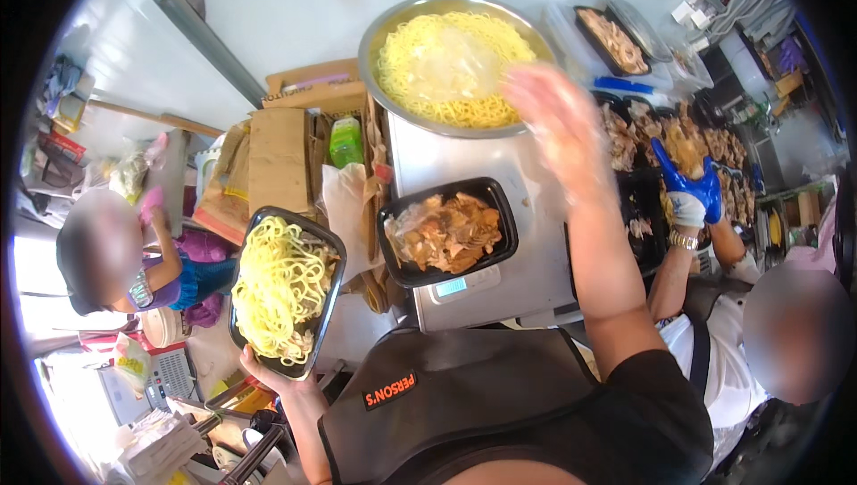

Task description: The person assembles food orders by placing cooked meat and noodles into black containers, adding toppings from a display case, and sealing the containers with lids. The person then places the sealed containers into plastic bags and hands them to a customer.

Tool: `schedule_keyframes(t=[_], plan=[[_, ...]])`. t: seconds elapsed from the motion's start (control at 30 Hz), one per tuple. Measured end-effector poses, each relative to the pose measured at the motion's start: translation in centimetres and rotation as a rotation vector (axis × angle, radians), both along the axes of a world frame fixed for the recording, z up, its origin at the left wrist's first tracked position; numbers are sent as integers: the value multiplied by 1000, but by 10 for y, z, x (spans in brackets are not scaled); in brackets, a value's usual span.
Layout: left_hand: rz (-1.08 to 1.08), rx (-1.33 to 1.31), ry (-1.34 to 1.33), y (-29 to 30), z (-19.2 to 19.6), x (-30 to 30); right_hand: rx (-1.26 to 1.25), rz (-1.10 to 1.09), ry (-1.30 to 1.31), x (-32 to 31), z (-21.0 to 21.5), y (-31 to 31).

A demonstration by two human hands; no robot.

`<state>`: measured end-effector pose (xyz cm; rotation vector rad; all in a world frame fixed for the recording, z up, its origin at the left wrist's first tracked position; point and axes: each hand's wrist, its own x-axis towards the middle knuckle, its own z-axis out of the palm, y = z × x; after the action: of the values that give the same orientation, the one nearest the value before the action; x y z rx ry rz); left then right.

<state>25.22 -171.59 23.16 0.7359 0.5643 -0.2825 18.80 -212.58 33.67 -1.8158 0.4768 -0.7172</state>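
Note:
My left hand (pixel 278 378) grips the lower end of a black plastic tray (pixel 319 329), held tilted and heaped with yellow noodles (pixel 275 293). Some brownish pieces show along the tray's right side. My right hand (pixel 555 115) is raised by the right rim of a wide steel bowl (pixel 370 49), its fingers smeared by motion. It seems to wear a thin clear glove. Yellow noodles (pixel 420 101) fill the bowl, with a whitish translucent patch on top. Between my arms, a second black tray (pixel 505 215) of chopped brown meat (pixel 451 233) rests on a kitchen scale (pixel 471 283).
Cardboard boxes (pixel 278 150) with a green packet (pixel 346 141) flank the metal table (pixel 437 164). At right, a co-worker's blue-gloved hand (pixel 692 190) holds meat above trays of meat pieces. A clear-lidded container (pixel 616 39) stands behind. Another person (pixel 161 262) is at the left.

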Motion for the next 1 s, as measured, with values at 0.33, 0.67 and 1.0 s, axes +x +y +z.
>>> schedule_keyframes(t=[0.33,0.67,1.0], plan=[[129,182,2,30,7,-36,-324,1,782,159,-187,-211],[103,42,-39,29,-32,-20,-799,232,428,202,-138,-147],[92,46,-54,6,-16,-9,-930,224,991,267,-122,-118]])
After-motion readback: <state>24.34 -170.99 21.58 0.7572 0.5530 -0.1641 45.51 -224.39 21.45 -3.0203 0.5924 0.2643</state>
